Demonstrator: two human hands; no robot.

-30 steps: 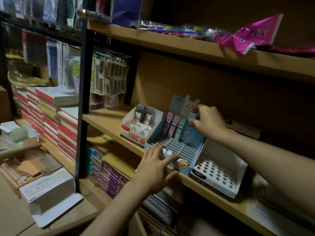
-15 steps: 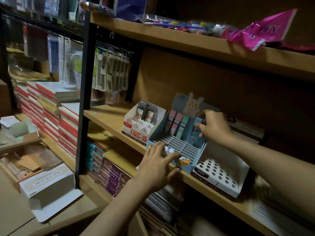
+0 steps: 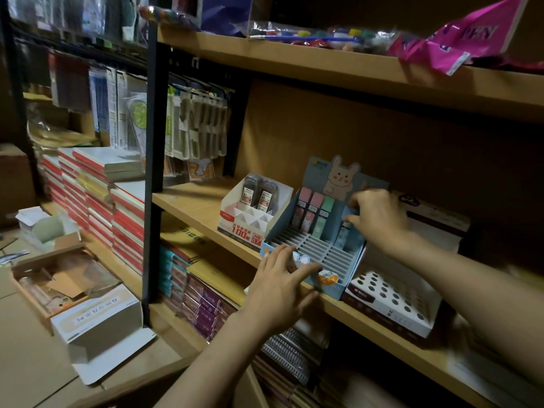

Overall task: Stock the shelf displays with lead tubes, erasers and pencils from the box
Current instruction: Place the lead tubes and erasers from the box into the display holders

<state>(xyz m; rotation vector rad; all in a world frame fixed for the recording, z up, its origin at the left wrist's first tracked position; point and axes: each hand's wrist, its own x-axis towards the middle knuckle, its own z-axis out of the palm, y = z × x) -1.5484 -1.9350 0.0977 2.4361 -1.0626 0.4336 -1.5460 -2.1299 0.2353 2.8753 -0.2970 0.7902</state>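
Observation:
A blue eraser display point(image 3: 316, 250) with a rabbit header stands on the middle shelf. Three erasers point(image 3: 316, 212), two pink and one green, stand in its back row. My right hand point(image 3: 378, 217) pinches a blue eraser point(image 3: 344, 232) at the back row's right end. My left hand point(image 3: 282, 285) rests with spread fingers on the display's front edge. Left of it, a white lead-tube display point(image 3: 248, 217) holds two dark lead tubes point(image 3: 260, 194). To the right, a white pencil display point(image 3: 391, 298) with round holes holds nothing.
The wooden shelf point(image 3: 191, 203) carries the displays; another shelf above holds a pink packet point(image 3: 459, 44). Stacked notebooks point(image 3: 97, 195) sit at left. On the floor, an open cardboard box point(image 3: 63, 282) and a white carton point(image 3: 97, 320) lie near the shelf.
My right hand has moved down with the blue eraser, from beside the rabbit header to the right end of the back row. My left hand has stayed on the display's front edge.

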